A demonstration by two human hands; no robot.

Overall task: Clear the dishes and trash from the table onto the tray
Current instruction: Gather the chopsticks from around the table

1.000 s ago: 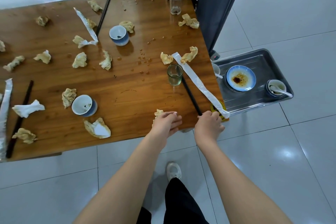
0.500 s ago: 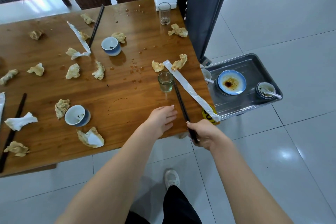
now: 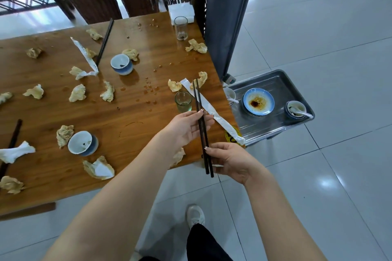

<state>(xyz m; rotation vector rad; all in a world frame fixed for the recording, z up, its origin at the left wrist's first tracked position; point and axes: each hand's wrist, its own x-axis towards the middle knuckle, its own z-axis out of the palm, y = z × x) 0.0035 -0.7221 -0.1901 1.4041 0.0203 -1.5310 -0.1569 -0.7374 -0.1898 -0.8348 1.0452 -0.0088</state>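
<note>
A pair of black chopsticks (image 3: 198, 99) is lifted above the wooden table's (image 3: 137, 118) near right corner, tips pointing away. My right hand (image 3: 230, 162) grips them near their lower end. My left hand (image 3: 186, 127) pinches them at mid-length between thumb and fingers. Under them lie a long white paper sleeve (image 3: 220, 118) and a small glass (image 3: 183, 101). The steel tray (image 3: 282, 78) stands lower, right of the table, holding a blue plate (image 3: 258, 101) and two small bowls, one with a white spoon (image 3: 296, 109).
Several crumpled napkins litter the table, one (image 3: 178, 155) by my left wrist. Two blue-white cups (image 3: 122, 64) (image 3: 82, 143), another glass (image 3: 181, 27), a tissue box (image 3: 181, 11) and more chopsticks (image 3: 105, 41) lie farther off. A grey panel (image 3: 224, 17) rises behind the tray.
My right hand has raised the chopsticks off the table edge. My left hand let go of the napkin at the edge and took hold of the chopsticks' middle.
</note>
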